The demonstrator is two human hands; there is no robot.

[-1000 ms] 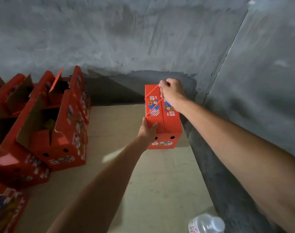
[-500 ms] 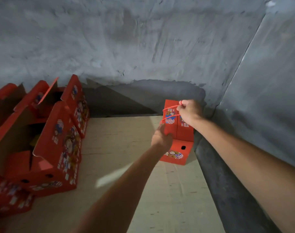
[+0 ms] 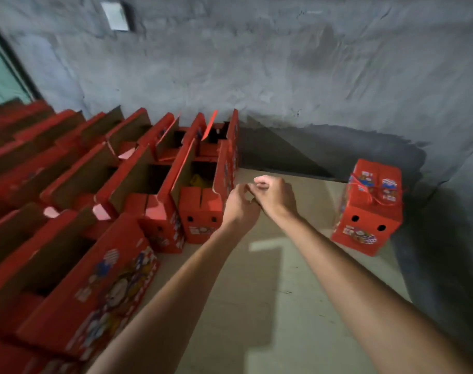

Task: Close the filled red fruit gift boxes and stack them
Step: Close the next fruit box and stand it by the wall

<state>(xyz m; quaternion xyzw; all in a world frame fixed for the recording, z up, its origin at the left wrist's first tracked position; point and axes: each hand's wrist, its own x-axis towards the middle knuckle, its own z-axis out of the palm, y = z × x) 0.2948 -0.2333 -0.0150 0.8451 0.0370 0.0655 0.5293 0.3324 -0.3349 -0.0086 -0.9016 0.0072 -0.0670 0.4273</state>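
Both hands hold nothing: the left hand [image 3: 239,205] and right hand [image 3: 274,194] reach, fingers loosely curled, toward the nearest open box [image 3: 203,201]; a careless grab could bend its upright flaps, while the closed box [image 3: 370,209] sits alone by the wall

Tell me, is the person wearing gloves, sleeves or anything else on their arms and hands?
No. The left hand and the right hand are bare, without gloves. Both forearms are uncovered for as far as the picture shows, and no watch, ring or bracelet is visible.

Bare board [image 3: 270,292] lies open between the open boxes [image 3: 122,201] — left — and closed box [image 3: 370,209].
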